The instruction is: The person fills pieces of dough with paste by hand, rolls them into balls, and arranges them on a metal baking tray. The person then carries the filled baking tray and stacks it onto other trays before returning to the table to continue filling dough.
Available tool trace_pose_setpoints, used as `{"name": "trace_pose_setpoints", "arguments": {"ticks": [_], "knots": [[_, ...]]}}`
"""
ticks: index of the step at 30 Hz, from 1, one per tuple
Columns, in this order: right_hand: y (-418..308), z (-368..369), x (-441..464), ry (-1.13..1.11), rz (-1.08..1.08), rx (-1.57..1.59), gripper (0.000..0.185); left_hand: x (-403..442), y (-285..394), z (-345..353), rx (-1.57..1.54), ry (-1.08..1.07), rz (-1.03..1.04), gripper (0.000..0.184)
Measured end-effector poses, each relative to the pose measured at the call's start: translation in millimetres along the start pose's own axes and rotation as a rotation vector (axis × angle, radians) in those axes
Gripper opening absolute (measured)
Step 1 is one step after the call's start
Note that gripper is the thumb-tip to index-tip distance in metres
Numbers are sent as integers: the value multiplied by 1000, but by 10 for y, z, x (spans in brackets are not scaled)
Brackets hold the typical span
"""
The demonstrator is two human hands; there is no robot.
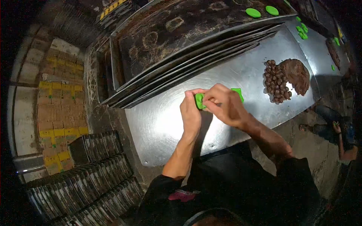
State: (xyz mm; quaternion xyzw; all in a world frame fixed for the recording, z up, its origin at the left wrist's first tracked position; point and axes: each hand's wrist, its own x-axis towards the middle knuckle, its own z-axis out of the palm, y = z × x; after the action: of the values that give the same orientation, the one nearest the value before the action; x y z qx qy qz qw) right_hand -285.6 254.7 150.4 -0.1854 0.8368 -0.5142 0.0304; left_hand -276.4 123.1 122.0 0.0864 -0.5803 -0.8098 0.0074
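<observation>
A piece of green dough (199, 101) is between my hands above the metal table (151, 124). My left hand (190, 111) is wrapped round its left side. The fingers of my right hand (223, 104) are bent together and pinch at its right side. Just behind my right hand lies another green piece (238, 93), partly hidden by that hand. To the right on the table, many small brown balls (276, 81) sit beside a larger brown lump (296, 73).
Stacked dark trays (169, 34) fill the table's back left, with green ovals (253, 13) on the top one. More green pieces (302, 32) lie at the back right. Racked trays (86, 192) and cartons (60, 109) stand left. Another person (337, 128) is at the right edge.
</observation>
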Motion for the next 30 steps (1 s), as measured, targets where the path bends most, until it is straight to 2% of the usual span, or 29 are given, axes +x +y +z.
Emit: {"name": "trace_pose_setpoints", "arguments": {"ticks": [1, 3, 4, 6, 7, 10, 11, 12, 13, 15, 16, 17, 18, 19, 20, 22, 23, 25, 26, 28, 29, 30], "knots": [[-47, -21, 43, -8, -10, 6, 17, 9, -1, -20, 4, 11, 8, 49], [-148, -13, 120, 149, -57, 20, 17, 11, -8, -92, 94, -45, -72, 47], [-123, 35, 127, 135, -68, 20, 17, 22, -1, -103, 89, -29, -63, 47], [-10, 188, 94, 116, -219, -106, 20, 38, 2, -125, 176, -13, -39, 45], [-21, 245, 44, 78, -382, -276, 22, -2, 6, -161, 166, -5, -38, 45], [-40, 516, -320, 74, -439, -319, 19, -197, -56, -237, -83, 104, -188, 52], [-30, 518, -440, 2, -436, -382, 21, -336, -110, -369, -213, -51, -358, 55], [-5, 490, -551, -71, -430, -446, 24, -455, -363, -387, -312, -75, -421, 59], [1, 483, -671, -133, -345, -474, 27, -561, -620, -524, -148, -139, -496, 59], [295, 593, -976, -180, -262, -564, 25, -739, -553, -697, 188, -291, -567, 61], [519, 687, -1153, -216, -216, -639, 24, -794, -789, -937, 457, -330, -438, 59], [831, 791, -1356, -231, -194, -641, 24, -827, -818, -1119, 291, -277, -501, 58], [1163, 894, -1584, -184, -139, -639, 20, -864, -827, -1292, 191, -194, -439, 53], [1315, 958, -1742, -136, -83, -635, 18, -871, -641, -1456, 219, -159, -443, 47], [1122, 900, -1631, -153, -75, -640, 18, -896, -570, -1619, 214, -44, -437, 44], [396, 784, -1243, -311, 414, -792, 14, -986, -398, -1962, 182, 106, -395, 35], [323, 732, -1087, -316, 416, -799, 14, -1021, -326, -2130, 254, 155, -381, 33], [300, 685, -828, -224, 59, -413, 24, -1136, -277, -2436, 316, 267, -339, 33], [328, 780, -739, -236, 58, -412, 24, -1189, -289, -2597, 328, 310, -346, 32], [512, 1036, -617, 134, -176, -737, 41, -1313, -351, -2850, 341, 392, -338, 32], [1087, 1271, -798, -83, -38, -877, 56, -1389, -319, -2864, 343, 401, -341, 32], [1078, 1303, -812, -91, -42, -871, 56, -1455, -281, -2848, 328, 440, -346, 32]]}}
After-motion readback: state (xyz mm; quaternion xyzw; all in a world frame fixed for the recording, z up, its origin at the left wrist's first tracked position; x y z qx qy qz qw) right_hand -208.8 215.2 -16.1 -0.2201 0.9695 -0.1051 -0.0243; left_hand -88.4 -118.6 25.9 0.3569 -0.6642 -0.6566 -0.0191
